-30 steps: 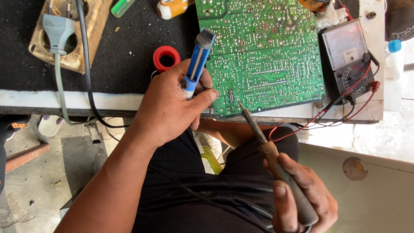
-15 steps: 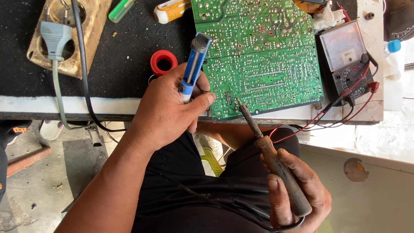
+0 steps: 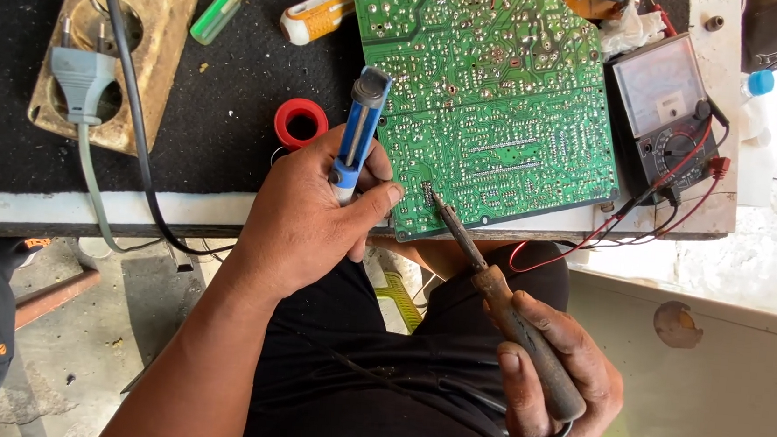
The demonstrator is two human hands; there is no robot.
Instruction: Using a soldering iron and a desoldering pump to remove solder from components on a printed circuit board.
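While left hand fingers grip the desoldering pump, right hand clasps soldering iron, circuit board, red tape roll, multimeter beside.

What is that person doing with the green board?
A person sits at a workbench. Their right hand holds a soldering iron, its tip touching the near edge of the green circuit board. Their left hand holds a blue desoldering pump beside that spot. A meter lies to the right.
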